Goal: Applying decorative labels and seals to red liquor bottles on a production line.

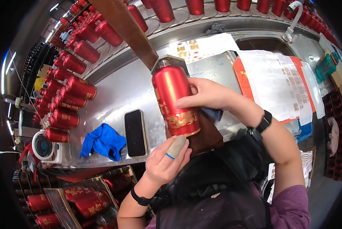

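A glossy red bottle (173,95) with gold print and a clear neck lies tilted in front of me, its neck pointing away toward a dark metal holder (178,61). From the right, my right hand (205,93) is closed around the bottle's side, with the thumb across its front. My left hand (169,157) is at the bottle's base, fingers bent and pressed together against the lower edge. One of its fingers wears a beige finger cot (177,146) with a blue rim. Whatever the left fingertips may pinch is hidden.
A phone (135,133) and a crumpled blue cloth (103,142) lie on the metal bench left of me. Red bottles (81,87) stand in rows at left and along the far conveyor (178,16). Printed sheets (268,82) lie at right, near a white tap (291,23). A small fan (43,145) sits at the bench's left end.
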`<state>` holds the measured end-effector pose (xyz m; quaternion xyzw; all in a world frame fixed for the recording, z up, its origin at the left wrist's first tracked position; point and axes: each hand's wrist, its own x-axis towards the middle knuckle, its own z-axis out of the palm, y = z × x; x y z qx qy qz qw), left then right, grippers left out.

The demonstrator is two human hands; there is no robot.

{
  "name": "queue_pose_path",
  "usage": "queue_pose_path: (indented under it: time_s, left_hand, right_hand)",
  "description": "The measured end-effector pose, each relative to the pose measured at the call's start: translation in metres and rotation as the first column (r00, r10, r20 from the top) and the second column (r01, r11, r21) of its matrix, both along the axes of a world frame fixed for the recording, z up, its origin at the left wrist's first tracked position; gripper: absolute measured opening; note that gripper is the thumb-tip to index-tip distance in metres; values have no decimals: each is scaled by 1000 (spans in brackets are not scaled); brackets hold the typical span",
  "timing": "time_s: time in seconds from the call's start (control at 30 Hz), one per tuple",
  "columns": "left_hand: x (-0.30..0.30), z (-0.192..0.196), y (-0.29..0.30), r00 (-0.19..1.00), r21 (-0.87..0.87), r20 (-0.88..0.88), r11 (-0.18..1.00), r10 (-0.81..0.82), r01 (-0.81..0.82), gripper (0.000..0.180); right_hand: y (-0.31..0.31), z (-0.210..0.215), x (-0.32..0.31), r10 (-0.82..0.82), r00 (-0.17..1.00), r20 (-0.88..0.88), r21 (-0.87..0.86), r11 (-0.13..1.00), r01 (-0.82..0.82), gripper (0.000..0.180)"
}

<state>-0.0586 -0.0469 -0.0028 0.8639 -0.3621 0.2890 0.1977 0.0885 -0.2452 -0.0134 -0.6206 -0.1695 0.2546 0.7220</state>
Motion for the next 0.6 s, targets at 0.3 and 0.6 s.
queue_pose_path:
  time_s: [0.3,0.6]
  left_hand:
    - [3,1,-3,1000,-1,3,1000,-28,28,36]
    - [0,7,-1,1000,50,0,998,-25,25,37]
  right_hand:
    - [-21,9,13,190,972,-142,-60,978,-200,70]
    - [-19,41,9,76,997,-24,-289,954,-80,78]
